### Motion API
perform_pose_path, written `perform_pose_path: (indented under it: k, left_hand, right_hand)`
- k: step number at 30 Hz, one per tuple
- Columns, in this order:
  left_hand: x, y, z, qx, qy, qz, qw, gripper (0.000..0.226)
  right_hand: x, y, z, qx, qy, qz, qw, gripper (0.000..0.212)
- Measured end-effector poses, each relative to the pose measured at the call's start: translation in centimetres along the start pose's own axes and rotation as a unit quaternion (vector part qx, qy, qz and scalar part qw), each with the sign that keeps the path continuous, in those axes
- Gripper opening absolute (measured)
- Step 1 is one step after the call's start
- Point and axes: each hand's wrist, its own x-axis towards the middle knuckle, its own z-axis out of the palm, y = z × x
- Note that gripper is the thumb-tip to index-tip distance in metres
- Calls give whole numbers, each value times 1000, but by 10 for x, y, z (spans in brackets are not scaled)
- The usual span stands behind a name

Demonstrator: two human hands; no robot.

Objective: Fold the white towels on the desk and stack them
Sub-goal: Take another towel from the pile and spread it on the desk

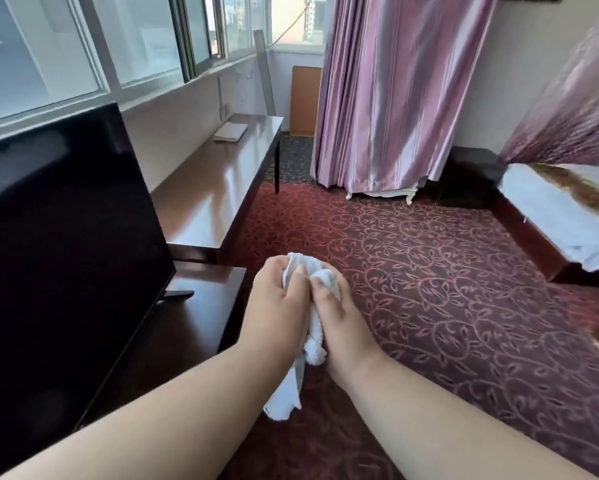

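Observation:
A small white towel (292, 386) is bunched between both my hands, held in the air above the red carpet, just right of the dark cabinet. My left hand (279, 306) grips its upper part with curled fingers. My right hand (339, 313) grips it from the right, fingers curled round the cloth. The towel's lower end hangs down loose below my wrists. A long brown desk (218, 188) runs along the window wall ahead on the left. A folded pale cloth (230, 132) lies at the desk's far end.
A large black television (62, 244) stands on a dark cabinet (201, 306) at the left. Pink curtains (395, 91) hang at the back. A bed with white sheets (561, 216) is at the right. Patterned red carpet (447, 289) covers the floor.

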Motion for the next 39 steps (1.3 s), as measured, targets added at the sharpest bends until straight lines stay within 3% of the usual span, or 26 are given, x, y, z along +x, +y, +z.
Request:
perform_pose_path:
  k: [9,14,21,31,35,39]
  left_hand:
    - [243,-22,80,13,-24,30,999,15]
    - [383,-50,143,45,-6,28,999,22]
    - [558,-57,191,46,71,-34,996,29]
    - [780,-93,128,17,222,-38,974,34]
    - [881,-104,72,26,272,7,962,34]
    - [963,-107,18,18,295,-1,955,38]
  right_hand:
    - [250,-19,-50,-8,40,-33,999,47]
    - [402,-22,-100,-37,17,-51,998,41]
    - [594,-63,-135,-113,-83,-49,989,42]
    - [838,-71,-39,-180,-215,-113,953,58]
    - [946,-76,35,-209,-242,-155,935,51]
    - [1030,-82,104,-210,-257,-150,931,44]
